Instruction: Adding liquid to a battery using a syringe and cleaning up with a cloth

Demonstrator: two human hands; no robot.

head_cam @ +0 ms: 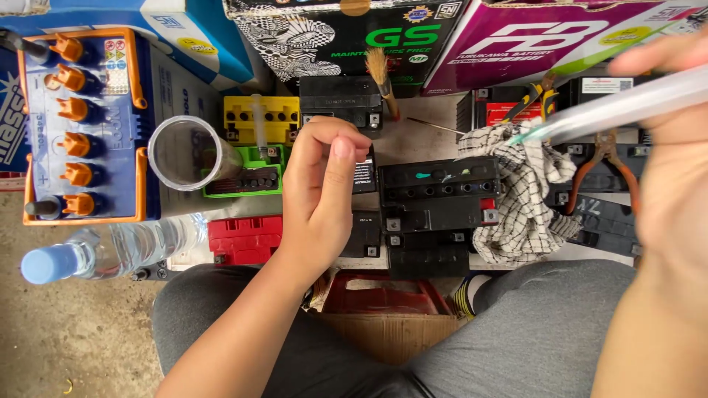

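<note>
- Blue battery (88, 125) with orange caps sits at far left; a clear water bottle (110, 250) lies below it.
- Clear plastic cup (184, 153) stands beside the green battery (247, 177).
- Left hand (321, 195) hovers over the small black batteries (435, 214), fingers curled shut, holding nothing visible.
- Checked cloth (527, 199) lies draped over the black batteries.
- Right hand (675, 155), blurred, grips a clear tube (627, 107) whose tip points down at the cloth.

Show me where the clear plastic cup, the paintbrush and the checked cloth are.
clear plastic cup (184, 153), head view, on its round open rim.
paintbrush (377, 66), head view, on the pale bristles.
checked cloth (525, 197), head view, on the middle of the crumpled fabric.
</note>
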